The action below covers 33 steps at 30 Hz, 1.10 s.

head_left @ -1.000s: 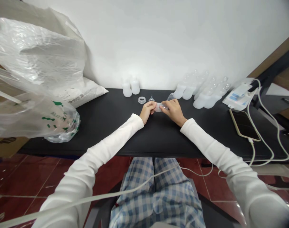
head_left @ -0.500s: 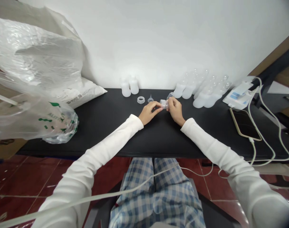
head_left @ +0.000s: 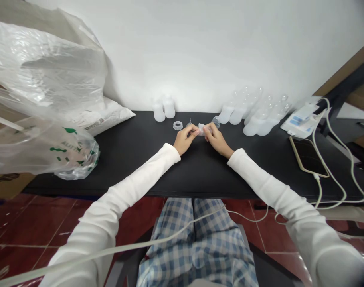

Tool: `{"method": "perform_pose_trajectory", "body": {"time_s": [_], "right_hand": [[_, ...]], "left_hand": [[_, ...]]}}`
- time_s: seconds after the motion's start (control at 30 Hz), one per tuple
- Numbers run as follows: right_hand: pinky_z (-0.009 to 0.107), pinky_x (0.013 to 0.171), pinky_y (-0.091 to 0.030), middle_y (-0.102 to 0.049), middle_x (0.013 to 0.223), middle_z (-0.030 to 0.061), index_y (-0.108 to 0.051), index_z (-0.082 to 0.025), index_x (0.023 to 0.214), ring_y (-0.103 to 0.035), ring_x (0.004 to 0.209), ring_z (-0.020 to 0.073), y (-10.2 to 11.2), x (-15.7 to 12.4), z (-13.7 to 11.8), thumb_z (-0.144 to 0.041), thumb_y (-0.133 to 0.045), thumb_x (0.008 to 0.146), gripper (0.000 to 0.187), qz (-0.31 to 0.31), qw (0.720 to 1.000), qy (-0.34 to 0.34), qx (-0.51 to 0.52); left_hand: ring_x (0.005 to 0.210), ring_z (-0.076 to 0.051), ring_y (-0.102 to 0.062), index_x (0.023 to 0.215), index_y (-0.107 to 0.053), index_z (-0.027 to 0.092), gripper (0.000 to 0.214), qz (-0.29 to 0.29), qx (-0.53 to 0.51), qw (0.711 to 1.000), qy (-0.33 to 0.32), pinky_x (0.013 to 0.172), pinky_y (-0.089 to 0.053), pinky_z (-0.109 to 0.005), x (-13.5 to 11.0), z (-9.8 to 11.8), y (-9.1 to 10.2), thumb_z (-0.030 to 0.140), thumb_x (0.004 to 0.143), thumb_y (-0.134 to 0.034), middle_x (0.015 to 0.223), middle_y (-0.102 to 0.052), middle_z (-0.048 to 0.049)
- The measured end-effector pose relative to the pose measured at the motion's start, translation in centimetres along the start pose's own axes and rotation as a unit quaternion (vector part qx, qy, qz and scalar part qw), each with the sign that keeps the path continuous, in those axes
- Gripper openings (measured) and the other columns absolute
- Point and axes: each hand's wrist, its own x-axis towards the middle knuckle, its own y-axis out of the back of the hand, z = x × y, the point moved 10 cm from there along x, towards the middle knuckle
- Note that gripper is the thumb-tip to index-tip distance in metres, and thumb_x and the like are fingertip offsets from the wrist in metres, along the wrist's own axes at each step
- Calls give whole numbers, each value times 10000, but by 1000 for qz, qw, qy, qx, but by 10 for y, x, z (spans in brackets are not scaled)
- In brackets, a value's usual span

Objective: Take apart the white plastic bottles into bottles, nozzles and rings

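Note:
My left hand [head_left: 186, 138] is closed, its thumb and fingertips at the left end of a small translucent bottle part [head_left: 201, 128]. From the other side my right hand [head_left: 215, 138] pinches the same part; its exact shape is largely covered by fingers. Just behind my right hand lies a clear dome cap [head_left: 216, 121]. A clear bottle nipple [head_left: 190, 121] stands behind my left fingers, partly hidden. To its left a translucent screw ring [head_left: 178, 125] rests flat on the black table [head_left: 140, 159].
Two frosted bottles [head_left: 164, 108] stand against the wall. Several nipple-topped bottles [head_left: 256, 115] are grouped at the back right, near a white-and-blue packet [head_left: 300, 119] and a phone [head_left: 308, 156] on a cable. Large plastic bags [head_left: 50, 63] fill the left side.
Both hands have shifted slightly left with the bottle part. My right hand has moved off the clear cap, which now shows more fully on the table.

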Motion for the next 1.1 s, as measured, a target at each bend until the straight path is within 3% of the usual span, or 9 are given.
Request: {"method": "perform_pose_trajectory", "body": {"time_s": [0.27,0.43,0.53,0.77,0.87,1.1], "right_hand": [[297,668,-430,-590,784,-22,-516,-240,978,-543,684,145,-7,1,-3,-704,-601,873,483,-17,999,45,12],[286,649,-449,-604,822,-9,-538,-233,1018,-529,688,140,-6,0,-9,-677,-622,880,473,-12,996,78,-41],[308,679,-491,-630,917,22,-555,-225,1084,-547,731,154,-7,0,-15,-648,-643,885,476,-11,988,130,-82],[423,826,-549,-596,1036,92,-611,-245,1229,-561,915,228,-14,-12,-37,-409,-553,1000,288,4,926,300,-231],[408,801,-548,-577,1059,96,-629,-266,1230,-528,898,214,-17,-17,-41,-309,-517,1012,249,-1,907,328,-263],[468,905,-547,-600,1074,99,-614,-247,1233,-580,1002,253,-11,-13,-37,-384,-585,976,293,15,942,278,-187]], "left_hand": [[696,-139,-503,767,-478,211,438,28,-11,1000,5,717,-444,-298,1,-7,3,604,956,-524,729,-541,6],[697,-138,-472,744,-430,214,420,47,6,999,-21,722,-425,-304,0,1,7,556,967,-530,722,-503,9],[678,-132,-456,747,-425,213,401,54,-7,999,0,707,-410,-299,-1,-4,7,520,975,-543,706,-482,18],[612,-115,-426,714,-392,209,405,55,-144,981,118,646,-400,-281,-2,-38,1,450,983,-576,672,-408,33],[577,-106,-412,691,-394,203,420,43,-184,972,140,605,-393,-269,0,-43,-2,441,974,-592,657,-405,35],[606,-106,-426,719,-435,204,425,49,-180,973,133,600,-403,-262,0,-35,3,527,958,-575,691,-430,26]]}}
